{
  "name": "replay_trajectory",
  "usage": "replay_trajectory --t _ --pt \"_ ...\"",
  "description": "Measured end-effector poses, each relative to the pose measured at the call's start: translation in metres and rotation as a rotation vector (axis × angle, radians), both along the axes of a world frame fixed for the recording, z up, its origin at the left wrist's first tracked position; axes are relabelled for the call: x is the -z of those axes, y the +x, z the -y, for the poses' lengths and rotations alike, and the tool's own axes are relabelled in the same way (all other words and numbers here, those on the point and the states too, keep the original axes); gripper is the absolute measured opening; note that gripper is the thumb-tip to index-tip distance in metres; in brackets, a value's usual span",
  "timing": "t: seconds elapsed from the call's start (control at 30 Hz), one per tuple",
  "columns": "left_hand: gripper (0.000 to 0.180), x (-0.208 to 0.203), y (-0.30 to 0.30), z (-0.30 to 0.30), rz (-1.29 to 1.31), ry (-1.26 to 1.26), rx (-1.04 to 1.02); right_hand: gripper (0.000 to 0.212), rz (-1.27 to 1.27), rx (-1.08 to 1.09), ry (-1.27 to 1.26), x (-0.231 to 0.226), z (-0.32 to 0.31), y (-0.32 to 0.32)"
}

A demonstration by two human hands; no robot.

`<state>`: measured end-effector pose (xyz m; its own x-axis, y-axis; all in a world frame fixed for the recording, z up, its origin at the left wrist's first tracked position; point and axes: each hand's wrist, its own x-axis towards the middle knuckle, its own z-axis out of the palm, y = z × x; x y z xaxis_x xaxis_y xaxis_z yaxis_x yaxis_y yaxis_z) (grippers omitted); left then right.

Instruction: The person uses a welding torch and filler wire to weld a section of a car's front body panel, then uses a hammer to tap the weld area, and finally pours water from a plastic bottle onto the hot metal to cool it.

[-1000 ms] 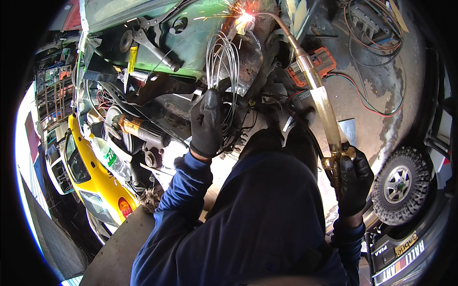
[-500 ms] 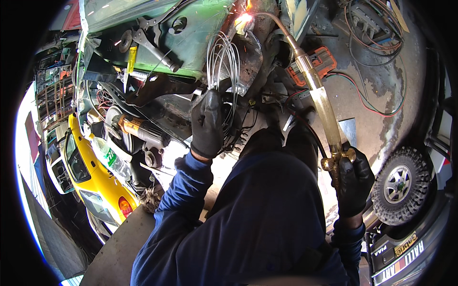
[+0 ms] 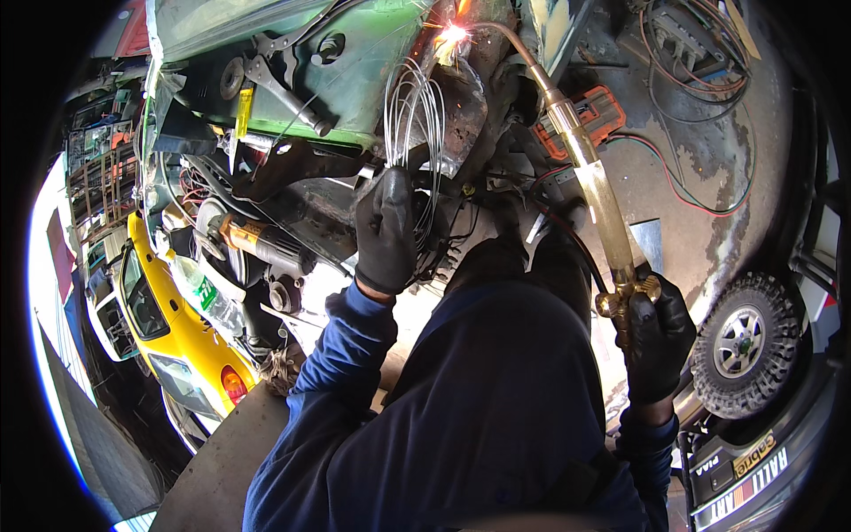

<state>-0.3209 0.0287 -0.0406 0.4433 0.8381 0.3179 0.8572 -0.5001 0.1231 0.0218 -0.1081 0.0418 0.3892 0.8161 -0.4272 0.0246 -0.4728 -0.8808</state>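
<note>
My right hand, in a black glove, is closed around the valve end of a brass gas torch. The torch slants up and left, and its bent tip ends at a bright glow with sparks on rusty metal of a green vehicle body panel. My left hand, also black-gloved, grips a coil of thin silvery wire. The loops stand up above the fist, just below the glowing spot. Glare hides the exact point where the flame meets the metal.
Locking pliers lie on the green panel. An angle grinder and a plastic bottle are at the left, by a yellow car. Orange-framed gear, hoses and a knobbly tyre are at the right.
The glow at the torch tip is slightly larger, with more sparks spreading around it. Both hands keep nearly the same place and grip.
</note>
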Motion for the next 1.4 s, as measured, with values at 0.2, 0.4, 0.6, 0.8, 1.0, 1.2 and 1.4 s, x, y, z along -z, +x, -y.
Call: replay_trajectory --t 0.2,0.4,0.6,0.8,1.0,1.2,1.4 --pt "0.056 0.004 0.003 0.0 0.505 -0.562 -0.186 0.033 -0.011 0.002 -0.018 -0.002 -0.001 0.001" --pt "0.023 -0.018 0.019 -0.002 0.156 -0.021 0.065 0.032 0.002 0.013 -0.026 -0.002 -0.001 0.0" --pt "0.02 -0.004 0.011 0.002 0.451 -0.337 -0.04 0.03 0.007 -0.008 -0.039 -0.003 -0.001 0.003" --pt "0.04 0.019 -0.017 0.022 0.345 -0.393 -0.141 0.03 -0.038 -0.005 -0.044 -0.002 0.002 0.008" --pt "0.047 0.0 0.013 0.031 0.604 -0.123 -0.15 0.031 -0.127 -0.069 -0.131 -0.011 0.025 0.038" --pt "0.082 -0.058 0.054 0.048 1.187 -0.79 -0.264 0.025 -0.114 -0.178 -0.138 -0.009 0.022 0.077" --pt "0.079 -0.068 0.129 0.059 1.18 -0.65 -0.406 0.029 -0.132 -0.283 -0.224 -0.018 -0.022 0.141"
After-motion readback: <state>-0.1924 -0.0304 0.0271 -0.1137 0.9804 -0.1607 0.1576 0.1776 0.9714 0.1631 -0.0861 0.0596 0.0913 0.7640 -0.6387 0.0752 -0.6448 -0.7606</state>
